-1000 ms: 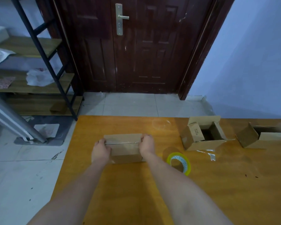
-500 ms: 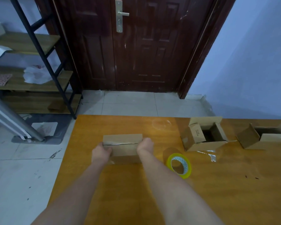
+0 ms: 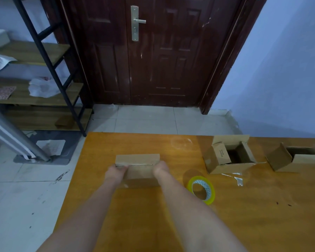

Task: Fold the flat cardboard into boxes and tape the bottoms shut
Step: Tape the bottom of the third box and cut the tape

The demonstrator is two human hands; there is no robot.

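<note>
A small cardboard box point(image 3: 138, 165) stands on the orange table point(image 3: 171, 224) with its closed flaps facing up, a seam running across the top. My left hand point(image 3: 115, 172) grips its left end, fingers curled over the top edge. My right hand point(image 3: 160, 169) grips its right end the same way. A roll of clear tape with a yellow-green rim point(image 3: 202, 189) lies on the table just right of my right forearm. Two folded boxes stand open side up further right, one point(image 3: 227, 157) near the middle and one point(image 3: 295, 158) at the right edge.
A strip of clear tape point(image 3: 235, 178) lies in front of the nearer open box. Beyond the table's far edge are a tiled floor point(image 3: 144, 120), a dark wooden door point(image 3: 153, 51) and a black-framed shelf point(image 3: 35, 84) at the left.
Both hands have slid a little toward me along the box ends, and the box has shifted slightly nearer. The tape roll and the other boxes have not moved.
</note>
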